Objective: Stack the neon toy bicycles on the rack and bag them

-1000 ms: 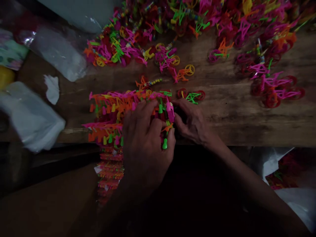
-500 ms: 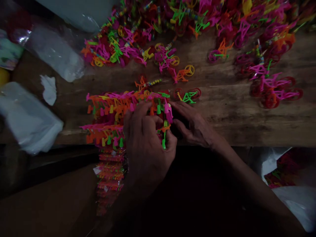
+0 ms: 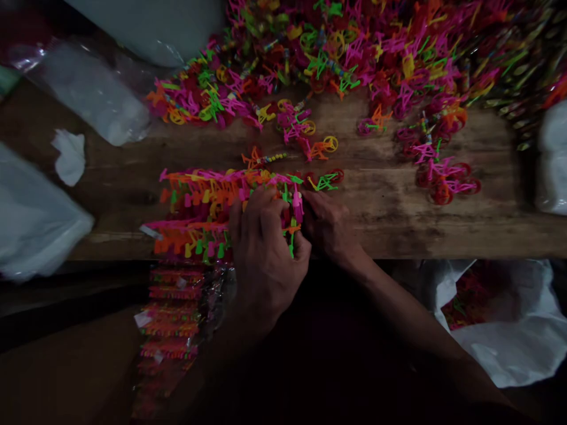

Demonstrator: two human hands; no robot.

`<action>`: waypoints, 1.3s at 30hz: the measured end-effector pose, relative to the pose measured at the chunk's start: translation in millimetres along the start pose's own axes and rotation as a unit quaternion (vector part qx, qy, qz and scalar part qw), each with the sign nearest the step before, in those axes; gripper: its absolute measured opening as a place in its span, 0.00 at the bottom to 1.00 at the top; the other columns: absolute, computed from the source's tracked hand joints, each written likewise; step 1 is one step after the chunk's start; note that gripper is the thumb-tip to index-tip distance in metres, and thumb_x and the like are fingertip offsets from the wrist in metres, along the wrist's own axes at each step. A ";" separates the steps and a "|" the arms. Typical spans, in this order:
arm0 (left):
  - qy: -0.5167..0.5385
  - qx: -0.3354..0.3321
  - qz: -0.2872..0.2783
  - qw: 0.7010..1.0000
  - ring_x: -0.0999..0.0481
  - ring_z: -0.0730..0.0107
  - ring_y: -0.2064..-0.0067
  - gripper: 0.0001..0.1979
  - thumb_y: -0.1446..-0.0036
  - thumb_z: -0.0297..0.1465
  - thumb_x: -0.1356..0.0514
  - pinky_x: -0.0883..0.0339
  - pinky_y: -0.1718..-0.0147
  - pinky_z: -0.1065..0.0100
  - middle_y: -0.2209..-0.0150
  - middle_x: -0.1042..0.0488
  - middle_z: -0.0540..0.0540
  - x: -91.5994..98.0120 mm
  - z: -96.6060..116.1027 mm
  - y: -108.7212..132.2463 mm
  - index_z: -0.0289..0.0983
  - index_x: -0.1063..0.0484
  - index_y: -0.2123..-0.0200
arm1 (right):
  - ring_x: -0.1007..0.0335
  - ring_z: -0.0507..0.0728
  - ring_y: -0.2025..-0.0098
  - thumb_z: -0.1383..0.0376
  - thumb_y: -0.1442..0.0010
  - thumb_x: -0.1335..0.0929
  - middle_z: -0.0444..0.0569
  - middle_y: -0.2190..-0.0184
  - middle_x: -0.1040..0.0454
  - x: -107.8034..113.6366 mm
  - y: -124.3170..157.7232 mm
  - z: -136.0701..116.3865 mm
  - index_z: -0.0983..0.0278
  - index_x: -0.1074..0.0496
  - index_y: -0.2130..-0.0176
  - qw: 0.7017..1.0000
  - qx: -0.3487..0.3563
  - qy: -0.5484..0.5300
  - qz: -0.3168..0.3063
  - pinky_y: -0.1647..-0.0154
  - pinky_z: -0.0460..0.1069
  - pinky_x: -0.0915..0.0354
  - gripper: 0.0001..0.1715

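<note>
A long block of small plastic toy bicycles (image 3: 190, 227), packed upright side by side in pink, orange, yellow and green, lies along the table's near edge. My left hand (image 3: 268, 242) reaches over its right part, thumb and fingers closed around the toys at that end. At the block's right end, my right hand (image 3: 330, 224) rests with fingers bent in against a pink toy bicycle (image 3: 297, 203); its fingertips are partly hidden, so what they pinch is unclear. Just beyond the right fingers lies a loose green toy bicycle (image 3: 326, 180) with red wheels.
A big heap of toy bicycles (image 3: 319, 59) covers the table's far side. Clear plastic bags (image 3: 95, 94) and a crumpled white scrap (image 3: 69, 156) lie left. Packed strips of toys (image 3: 172, 319) hang below the near edge. An open white bag (image 3: 509, 348) stands lower right.
The view has shifted, showing more at the right. My right hand's fingers have drawn in closer against the block's end. My left hand keeps its hold.
</note>
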State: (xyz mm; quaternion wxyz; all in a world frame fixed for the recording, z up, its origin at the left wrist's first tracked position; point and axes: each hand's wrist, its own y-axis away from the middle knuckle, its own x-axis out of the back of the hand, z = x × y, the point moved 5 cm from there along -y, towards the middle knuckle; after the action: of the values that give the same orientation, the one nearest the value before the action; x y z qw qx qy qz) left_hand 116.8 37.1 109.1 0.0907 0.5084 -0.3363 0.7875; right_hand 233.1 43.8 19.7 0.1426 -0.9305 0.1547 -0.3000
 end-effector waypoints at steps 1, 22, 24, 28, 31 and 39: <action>0.000 0.006 -0.001 1.000 0.28 0.47 0.34 0.24 0.45 0.23 0.38 0.41 0.30 0.42 0.41 0.25 0.33 0.1 -0.3 0.5 0.37 0.35 0.44 | 0.22 0.59 0.57 0.69 0.31 0.36 0.54 0.60 0.19 -0.5 0.4 0.7 0.65 0.22 0.55 1.000 -0.004 0.001 0.001 0.53 0.52 0.27 0.13; 0.003 -0.114 -0.209 0.971 0.19 0.52 0.46 0.19 0.30 0.28 0.53 0.31 0.43 0.49 0.48 0.18 0.37 -24.6 -30.2 -70.3 0.32 0.25 0.46 | 0.20 0.59 0.59 0.71 0.35 0.34 0.53 0.60 0.17 14.3 -11.8 -5.9 0.62 0.20 0.55 0.994 0.009 -0.098 -0.039 0.56 0.53 0.24 0.13; 0.011 -0.111 -0.198 0.974 0.19 0.52 0.47 0.19 0.30 0.28 0.52 0.31 0.43 0.49 0.48 0.18 0.38 -22.3 -28.9 -68.5 0.32 0.25 0.46 | 0.19 0.58 0.60 0.71 0.35 0.34 0.52 0.59 0.16 30.2 -22.1 -3.7 0.61 0.20 0.53 0.994 -0.014 -0.094 -0.062 0.58 0.52 0.25 0.15; 0.026 -0.101 -0.188 0.977 0.18 0.52 0.49 0.17 0.31 0.27 0.50 0.30 0.44 0.48 0.49 0.17 0.40 -19.0 -35.3 -73.0 0.32 0.23 0.49 | 0.23 0.56 0.65 0.68 0.31 0.36 0.52 0.62 0.17 60.2 -74.7 12.0 0.62 0.20 0.56 0.998 0.022 0.038 -0.050 0.64 0.49 0.29 0.15; 0.015 -0.088 -0.157 0.984 0.18 0.52 0.50 0.17 0.30 0.27 0.50 0.30 0.45 0.47 0.50 0.17 0.39 -13.7 -48.3 -75.6 0.32 0.24 0.48 | 0.24 0.57 0.63 0.67 0.29 0.38 0.55 0.59 0.19 58.3 -130.3 30.6 0.64 0.20 0.56 0.981 0.048 0.179 -0.053 0.63 0.49 0.31 0.16; -0.003 -0.076 -0.129 0.989 0.19 0.46 0.46 0.20 0.30 0.28 0.53 0.27 0.46 0.42 0.48 0.18 0.35 -9.3 -64.2 -68.0 0.31 0.22 0.49 | 0.25 0.58 0.55 0.72 0.32 0.34 0.57 0.48 0.21 10.4 -204.4 55.7 0.63 0.21 0.51 0.943 0.097 0.263 -0.178 0.59 0.50 0.33 0.14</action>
State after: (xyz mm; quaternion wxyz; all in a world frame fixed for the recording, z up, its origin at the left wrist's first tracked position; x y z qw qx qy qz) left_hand 106.6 130.4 114.3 0.2288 0.5415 -0.3267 0.7401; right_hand 316.1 235.9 54.8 0.1310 -0.8125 -0.0119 -0.5679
